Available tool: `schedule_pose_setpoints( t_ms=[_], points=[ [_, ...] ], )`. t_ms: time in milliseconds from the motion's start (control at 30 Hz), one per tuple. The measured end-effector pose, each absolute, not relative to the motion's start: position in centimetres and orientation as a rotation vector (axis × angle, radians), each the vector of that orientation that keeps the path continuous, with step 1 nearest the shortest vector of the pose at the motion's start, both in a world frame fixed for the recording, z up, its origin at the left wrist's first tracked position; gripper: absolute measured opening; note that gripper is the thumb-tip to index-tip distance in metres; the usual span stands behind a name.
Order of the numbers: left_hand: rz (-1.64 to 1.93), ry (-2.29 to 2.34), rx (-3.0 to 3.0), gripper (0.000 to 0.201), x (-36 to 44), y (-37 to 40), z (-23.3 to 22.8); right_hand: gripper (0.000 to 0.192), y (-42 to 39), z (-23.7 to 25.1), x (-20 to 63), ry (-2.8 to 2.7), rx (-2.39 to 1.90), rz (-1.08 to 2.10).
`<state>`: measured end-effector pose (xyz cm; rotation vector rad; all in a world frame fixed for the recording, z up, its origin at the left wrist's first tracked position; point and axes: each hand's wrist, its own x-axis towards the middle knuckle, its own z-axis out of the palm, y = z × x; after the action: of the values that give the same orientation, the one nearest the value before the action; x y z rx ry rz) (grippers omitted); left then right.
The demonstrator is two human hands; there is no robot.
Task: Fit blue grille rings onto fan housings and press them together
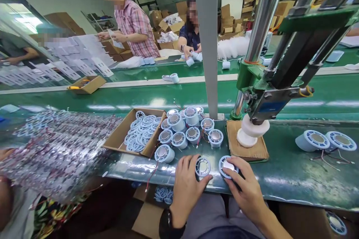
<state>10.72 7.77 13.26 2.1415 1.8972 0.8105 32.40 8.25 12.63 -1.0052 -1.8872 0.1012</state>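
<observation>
My left hand (186, 185) is wrapped round a light-blue cylindrical plastic housing (202, 167), which has a slotted ring and a silvery disc on top. A second housing of the same kind (226, 164) is gripped by my right hand (246, 186), thumb and fingers at its rim. The two housings stand a small gap apart near the front edge of the green bench. Behind my left hand is a cluster of similar housings (178, 140), some stacked, with thin red and white wires. A cardboard box of loose blue rings (143, 130) lies beside them.
A green press (269, 97) with a white round head stands over a cardboard pad (259, 151). Two wired housings (312, 140) lie to the right. A heap of wired parts (64, 149) covers the left bench. A grey post (206, 44) rises ahead; people work across the belt.
</observation>
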Motion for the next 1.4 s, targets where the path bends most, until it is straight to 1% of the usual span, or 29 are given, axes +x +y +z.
schedule_pose_setpoints(
  t_ms=[33,133,167,233,333,367,433,500,567,667,700,767,933,1133,1400],
  points=[
    [0.799,1.855,2.140,0.056,10.8,7.8,13.3,0.028,8.3,12.7,32.2,-1.895,-1.000,0.102],
    [0.782,1.688,2.193,0.078,10.9,8.0,13.3,0.027,8.6,13.0,32.1,-1.924,-0.978,0.136],
    [0.795,1.700,2.204,0.082,11.1,8.0,13.1,0.027,8.6,13.1,32.1,-1.931,-0.966,0.148],
    [0.834,1.810,2.194,0.076,11.4,8.2,12.7,0.027,8.6,13.3,32.5,-1.923,-0.952,0.162],
    [0.901,1.894,2.141,0.053,11.8,8.3,12.6,0.029,8.1,13.7,33.5,-1.821,-0.980,0.184],
    [0.933,1.861,2.130,0.050,11.8,8.1,13.0,0.030,7.7,14.0,33.8,-1.762,-1.002,0.199],
    [1.031,1.753,2.130,0.056,11.6,7.4,14.2,0.030,6.8,15.0,34.2,-1.628,-1.038,0.265],
    [1.131,1.600,2.181,0.070,11.5,6.2,15.9,0.031,5.7,16.2,34.1,-1.519,-1.035,0.453],
    [1.180,1.427,2.262,0.081,11.5,5.0,17.6,0.032,4.8,17.5,33.5,-1.438,-0.999,0.809],
    [1.171,1.253,2.307,0.086,11.9,3.9,19.1,0.038,4.2,18.9,32.2,-1.265,-0.938,1.376],
    [1.165,1.240,2.295,0.085,12.0,3.8,19.3,0.041,4.2,19.1,31.9,-1.204,-0.918,1.490],
    [1.158,1.251,2.255,0.085,12.1,3.7,19.3,0.047,4.3,19.4,31.5,-1.118,-0.872,1.602],
    [1.110,1.297,2.162,0.090,12.4,3.4,19.1,0.046,4.4,19.5,31.5,-1.024,-0.804,1.662],
    [1.077,1.424,2.038,0.090,12.9,2.5,19.0,0.041,4.2,19.6,31.6,-0.996,-0.771,1.663],
    [1.273,1.300,2.069,0.083,13.2,2.6,19.3,0.049,4.1,19.4,31.7,-1.015,-0.825,1.663]
  ],
)
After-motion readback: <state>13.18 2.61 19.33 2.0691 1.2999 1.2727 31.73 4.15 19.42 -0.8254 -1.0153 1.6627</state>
